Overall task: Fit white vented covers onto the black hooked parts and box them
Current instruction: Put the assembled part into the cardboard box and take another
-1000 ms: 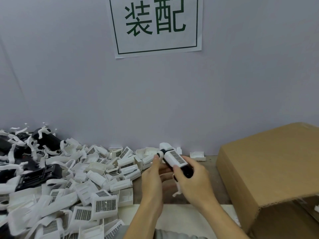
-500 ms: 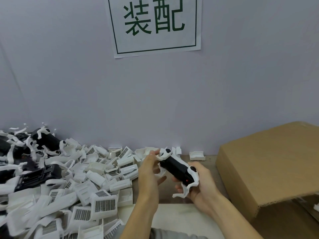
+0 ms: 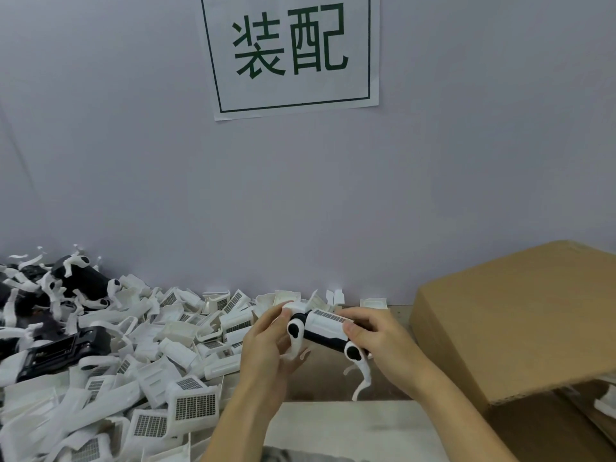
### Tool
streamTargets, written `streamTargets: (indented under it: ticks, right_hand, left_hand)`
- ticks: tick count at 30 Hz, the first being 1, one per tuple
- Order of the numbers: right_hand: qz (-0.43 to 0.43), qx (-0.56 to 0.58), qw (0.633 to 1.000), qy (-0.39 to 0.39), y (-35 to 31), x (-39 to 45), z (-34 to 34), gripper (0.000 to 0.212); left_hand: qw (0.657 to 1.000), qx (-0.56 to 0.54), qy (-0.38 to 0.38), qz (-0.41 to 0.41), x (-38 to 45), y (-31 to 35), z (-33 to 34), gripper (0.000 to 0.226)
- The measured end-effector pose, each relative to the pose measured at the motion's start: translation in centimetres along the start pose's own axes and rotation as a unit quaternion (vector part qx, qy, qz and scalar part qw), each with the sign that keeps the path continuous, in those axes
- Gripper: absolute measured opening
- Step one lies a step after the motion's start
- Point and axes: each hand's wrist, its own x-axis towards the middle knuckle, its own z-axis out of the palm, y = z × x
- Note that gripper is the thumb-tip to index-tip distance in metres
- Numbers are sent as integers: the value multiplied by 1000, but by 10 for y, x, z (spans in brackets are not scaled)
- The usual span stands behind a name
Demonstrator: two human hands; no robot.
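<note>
Between both hands, above the table's middle, is a black hooked part (image 3: 325,337) with white curved hooks at each end and a white vented cover (image 3: 328,322) on its top. My left hand (image 3: 266,341) grips its left end, fingers curled round the hook. My right hand (image 3: 376,338) grips the right end, thumb pressing the cover's edge. A heap of loose white vented covers (image 3: 195,403) fills the left of the table. More black hooked parts (image 3: 83,278) lie at the far left. The cardboard box (image 3: 520,315) stands at the right.
A grey wall with a white paper sign (image 3: 293,55) rises right behind the table. A pale sheet (image 3: 350,428) lies at the front edge between my forearms. The box's flap hangs over its opening at the lower right, where a white piece (image 3: 605,403) shows inside.
The part has been turned from its black underside to the cover side up and lowered a little. Both hands have shifted their grip on its ends.
</note>
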Motion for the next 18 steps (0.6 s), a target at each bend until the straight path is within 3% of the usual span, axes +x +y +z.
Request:
streamTargets:
  ticks: [4,6,11,14,16,18]
  right_hand:
    - [-47,-128,988,66,-9,3,5,21]
    - [-74,-204,975,55,-20,-1,7,26]
    - [-46,-453,890,36,-26,-5,17,28]
    - [-6,-401,915,32,-16,-4,14,28]
    - [25,-342,939,22,-10,0,5,15]
    - [56,-228,971,40,-7,2,-6,19]
  left_hand:
    - [997,-49,43,-42,3,-3,-1,13]
    - [995,-62,53,-57,3,-2,-2,15]
    - [986,-89,55,-133,-2,-2,-3,14]
    - [987,-73,51,-135,-3,-5,-2,11]
    - [989,-81,50,-109,-1,-6,-2,16]
    - [989,-102,57,-91,0,-5,-3,20]
